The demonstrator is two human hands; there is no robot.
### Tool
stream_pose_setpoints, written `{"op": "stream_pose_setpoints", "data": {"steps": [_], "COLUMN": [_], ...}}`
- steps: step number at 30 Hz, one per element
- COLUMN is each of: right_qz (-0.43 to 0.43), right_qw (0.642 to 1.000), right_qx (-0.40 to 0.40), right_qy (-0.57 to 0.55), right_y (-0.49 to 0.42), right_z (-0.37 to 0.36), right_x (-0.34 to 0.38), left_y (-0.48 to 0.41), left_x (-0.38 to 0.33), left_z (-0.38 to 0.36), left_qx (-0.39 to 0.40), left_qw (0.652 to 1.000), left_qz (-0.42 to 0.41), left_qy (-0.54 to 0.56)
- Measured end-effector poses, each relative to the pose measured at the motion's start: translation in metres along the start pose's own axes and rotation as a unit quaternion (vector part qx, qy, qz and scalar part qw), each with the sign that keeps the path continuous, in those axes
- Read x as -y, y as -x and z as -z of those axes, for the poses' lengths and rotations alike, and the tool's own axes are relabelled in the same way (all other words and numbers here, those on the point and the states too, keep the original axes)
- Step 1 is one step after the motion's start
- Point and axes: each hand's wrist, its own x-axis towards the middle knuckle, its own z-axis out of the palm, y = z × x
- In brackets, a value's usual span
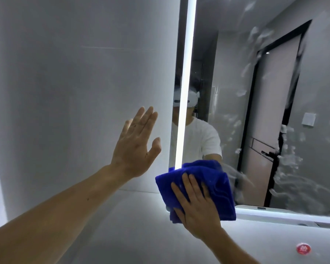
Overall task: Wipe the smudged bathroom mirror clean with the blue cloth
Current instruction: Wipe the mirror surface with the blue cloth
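Closest to me, my right hand [195,202] lies flat with fingers spread on the blue cloth [196,185], pressing it against the lower left corner of the mirror [255,103]; it is a flat-palm press, not a pinch. The bunched cloth covers the foot of the bright light strip [185,82] that runs up the mirror's left side. My left hand [136,143] is open and empty, fingers together and thumb out, palm toward the white wall [74,73] just left of the mirror edge; I cannot tell whether it touches the wall. The two hands are apart. Farther off, white smudges [288,162] are scattered across the right part of the glass, over the reflected door [271,121]. A red round sticker [303,248] sits at bottom right.
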Motion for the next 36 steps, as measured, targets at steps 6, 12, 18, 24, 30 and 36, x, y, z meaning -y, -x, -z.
{"op": "stream_pose_setpoints", "data": {"steps": [6, 12, 18, 24, 30, 36], "right_qz": [-0.098, -0.193, -0.154, -0.050, -0.072, -0.136], "right_qw": [0.989, 0.966, 0.978, 0.997, 0.990, 0.976], "right_qx": [-0.111, -0.171, -0.139, -0.057, -0.110, -0.163], "right_qy": [-0.005, 0.007, -0.009, 0.026, 0.054, 0.056], "right_y": [-0.100, -0.198, -0.142, -0.076, -0.165, -0.265], "right_z": [0.071, 0.127, 0.087, 0.056, 0.113, 0.170], "right_x": [-0.058, -0.091, -0.048, -0.029, -0.078, -0.121], "left_y": [-0.014, -0.025, -0.035, -0.049, -0.063, -0.081], "left_x": [0.000, 0.004, -0.002, -0.005, -0.003, 0.002], "left_z": [0.004, 0.008, 0.010, 0.019, 0.031, 0.042], "left_qx": [-0.021, -0.027, -0.059, -0.043, -0.053, -0.058], "left_qw": [1.000, 0.999, 0.997, 0.998, 0.997, 0.996], "left_qz": [-0.014, -0.005, -0.035, -0.038, -0.045, -0.039], "left_qy": [-0.006, -0.019, -0.021, -0.029, -0.034, -0.054]}}
